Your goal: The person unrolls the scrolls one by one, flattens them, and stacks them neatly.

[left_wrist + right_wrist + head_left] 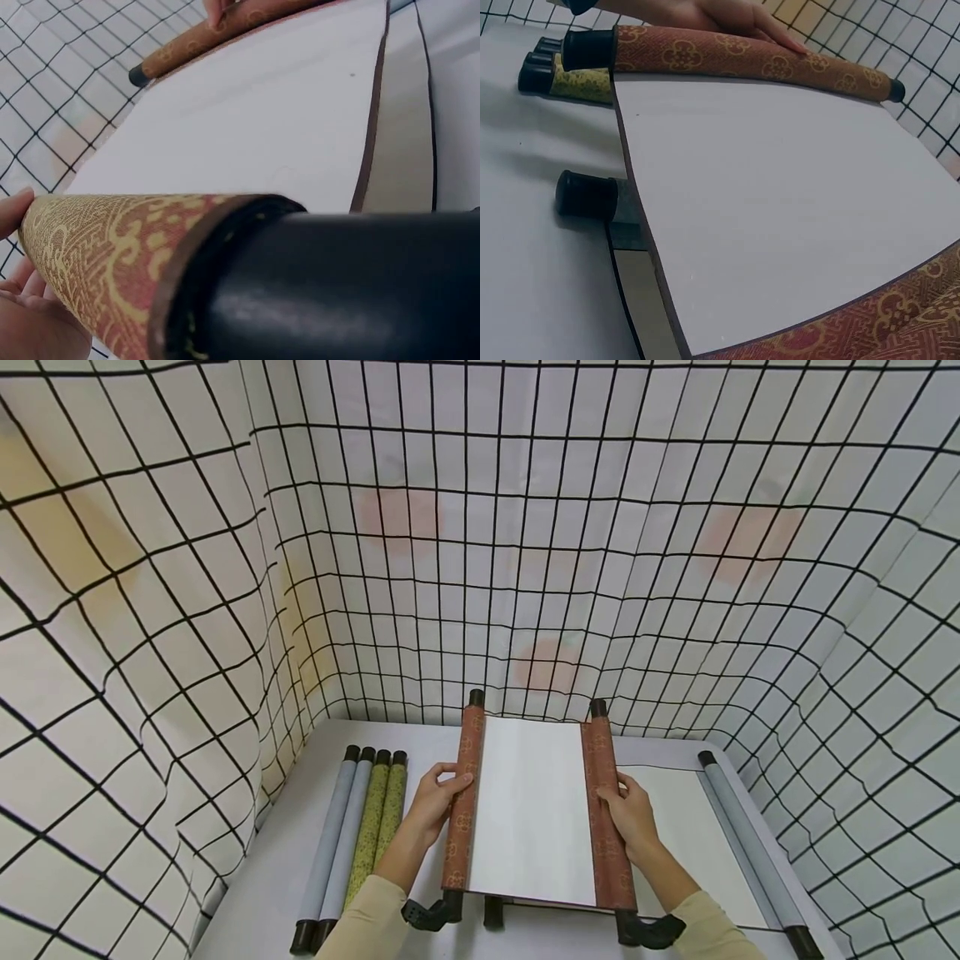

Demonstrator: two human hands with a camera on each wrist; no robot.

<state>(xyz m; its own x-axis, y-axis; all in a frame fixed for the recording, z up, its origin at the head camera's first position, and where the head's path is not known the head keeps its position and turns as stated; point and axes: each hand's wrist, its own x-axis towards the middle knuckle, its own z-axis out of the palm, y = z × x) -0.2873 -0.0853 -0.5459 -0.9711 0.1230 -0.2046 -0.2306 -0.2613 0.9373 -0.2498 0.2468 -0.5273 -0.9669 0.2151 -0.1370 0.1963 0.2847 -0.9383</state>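
Note:
Held up over the table is a partly unrolled scroll (534, 810) with a blank white sheet and rollers wrapped in red-brown, gold-patterned cloth. My left hand (433, 802) grips its left roller (465, 802), thumb across the front. On the other side my right hand (632, 817) grips the right roller (606, 810) near mid-length. Black knobs cap both rollers; one knob (360, 285) fills the near part of the left wrist view. Beneath lies a second open scroll (682, 827), partly hidden by the held one, with a black knob (585, 195) poking out.
Two grey-blue rolled scrolls (328, 843) and two yellow-green ones (371, 827) lie side by side on the table's left. The lower scroll's grey-blue roller (753, 852) runs along the right edge. Black netting (555, 552) over white sheeting encloses the back and sides.

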